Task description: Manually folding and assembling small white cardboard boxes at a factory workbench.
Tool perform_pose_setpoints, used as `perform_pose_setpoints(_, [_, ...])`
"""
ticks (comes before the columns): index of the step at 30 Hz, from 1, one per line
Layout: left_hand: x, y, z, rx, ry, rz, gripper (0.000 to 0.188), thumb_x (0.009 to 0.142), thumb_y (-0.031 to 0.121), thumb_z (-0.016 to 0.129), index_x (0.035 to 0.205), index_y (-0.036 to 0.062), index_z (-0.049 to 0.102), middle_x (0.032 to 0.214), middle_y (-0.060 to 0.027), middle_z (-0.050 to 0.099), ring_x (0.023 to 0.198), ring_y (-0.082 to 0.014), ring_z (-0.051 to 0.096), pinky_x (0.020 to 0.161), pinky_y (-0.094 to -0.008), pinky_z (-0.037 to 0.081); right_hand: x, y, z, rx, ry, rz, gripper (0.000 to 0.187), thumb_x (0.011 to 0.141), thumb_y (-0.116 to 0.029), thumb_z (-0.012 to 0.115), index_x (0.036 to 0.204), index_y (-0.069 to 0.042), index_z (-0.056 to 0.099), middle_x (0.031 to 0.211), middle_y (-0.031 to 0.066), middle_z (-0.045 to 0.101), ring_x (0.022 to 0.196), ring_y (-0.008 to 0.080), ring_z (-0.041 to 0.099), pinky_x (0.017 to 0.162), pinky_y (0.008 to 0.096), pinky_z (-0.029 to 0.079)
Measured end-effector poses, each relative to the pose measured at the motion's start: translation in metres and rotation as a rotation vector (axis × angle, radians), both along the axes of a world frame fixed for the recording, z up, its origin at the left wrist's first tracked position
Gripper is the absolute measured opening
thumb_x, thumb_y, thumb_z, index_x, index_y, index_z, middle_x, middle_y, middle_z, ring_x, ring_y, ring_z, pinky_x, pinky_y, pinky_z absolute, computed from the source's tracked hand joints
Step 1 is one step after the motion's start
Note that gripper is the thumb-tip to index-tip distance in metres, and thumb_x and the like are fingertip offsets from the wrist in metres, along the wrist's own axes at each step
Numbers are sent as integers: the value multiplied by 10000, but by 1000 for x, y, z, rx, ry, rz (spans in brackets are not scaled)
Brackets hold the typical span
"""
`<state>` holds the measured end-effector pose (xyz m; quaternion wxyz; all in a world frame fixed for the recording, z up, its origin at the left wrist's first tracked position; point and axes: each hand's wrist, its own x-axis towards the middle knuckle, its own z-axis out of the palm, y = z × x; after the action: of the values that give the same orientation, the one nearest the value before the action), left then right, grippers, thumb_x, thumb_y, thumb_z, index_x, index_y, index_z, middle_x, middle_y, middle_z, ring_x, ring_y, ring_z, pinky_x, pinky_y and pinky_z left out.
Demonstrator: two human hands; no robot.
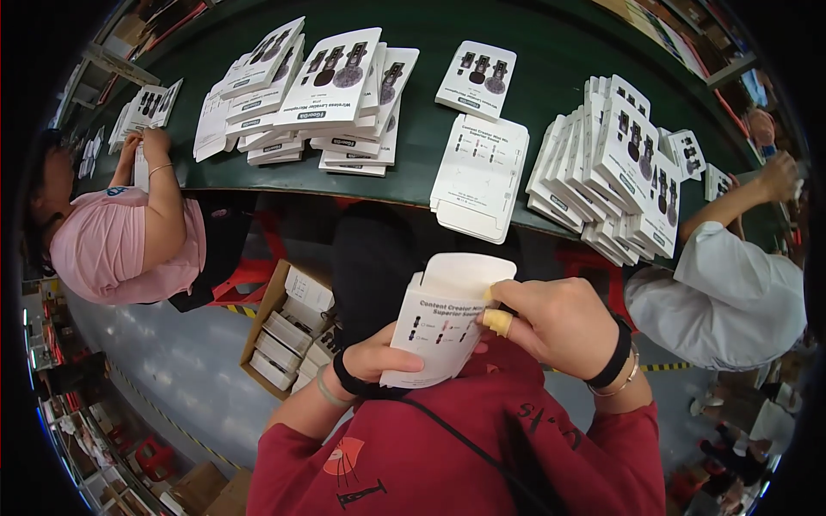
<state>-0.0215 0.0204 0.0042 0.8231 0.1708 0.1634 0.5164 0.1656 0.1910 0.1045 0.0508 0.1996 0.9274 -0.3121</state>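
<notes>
In front of my chest I hold a white cardboard box (430,353), printed with small microphone pictures, its top flap (465,270) standing up. My left hand (379,354) grips its lower left side, thumb across the printed face. At the upper right edge, my right hand (555,320) pinches the box near the flap, with yellow covers on its fingertips. Just beyond, a flattened white box (478,176) lies over the table's front edge. Behind that one is another white box (478,77) with its microphone picture up.
Stacks of white boxes stand on the green table (430,26): a left pile (335,86) and a right pile (615,159). An open brown carton (274,331) of white boxes sits below to the left. People work at left (129,232) and right (714,292).
</notes>
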Motion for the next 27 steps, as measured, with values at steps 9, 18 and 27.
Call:
perform_pose_setpoints(9, [1,-29,-8,-97,299,160,596,931,99,619,1474,-31,409,1384,-156,573,1264,-246,567,1082,-382,440,5,-28,-41,-624,327,-340,170,951,-90,679,1077,8,622,960,104,681,848,187,713,755,291,570])
perform_pose_setpoints(18, [7,-32,-8,-166,563,237,336,991,62,604,1318,-7,577,1240,-111,669,1120,-174,635,971,-319,512,14,-43,-44,-506,374,-328,216,956,-37,646,1159,24,602,1035,117,671,908,170,701,789,291,567])
perform_pose_setpoints(27, [1,-23,5,-40,864,408,312,992,112,624,1273,-17,580,1120,-100,708,991,-149,668,877,-294,531,14,-39,-44,-531,321,-325,260,964,-22,622,1217,22,587,1045,106,666,949,169,687,832,301,560])
